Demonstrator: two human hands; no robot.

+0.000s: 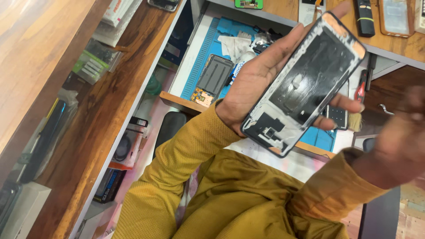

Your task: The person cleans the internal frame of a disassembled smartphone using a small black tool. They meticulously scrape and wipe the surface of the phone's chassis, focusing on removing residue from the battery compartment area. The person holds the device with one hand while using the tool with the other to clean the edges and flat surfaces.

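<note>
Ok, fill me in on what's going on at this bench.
A person in a mustard sleeve holds an opened phone frame in the left hand, its bare inside facing up. The right hand is blurred beside it, holding nothing visible. Another dismantled phone lies on the blue work mat below.

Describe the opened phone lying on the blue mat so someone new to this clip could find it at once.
Start at the blue work mat on the white bench, beyond the left hand. The opened phone lies on the mat's near part, a dark grey slab. Unlike the phone frame held in that hand, it shows an orange circuit board at its near end.
</note>
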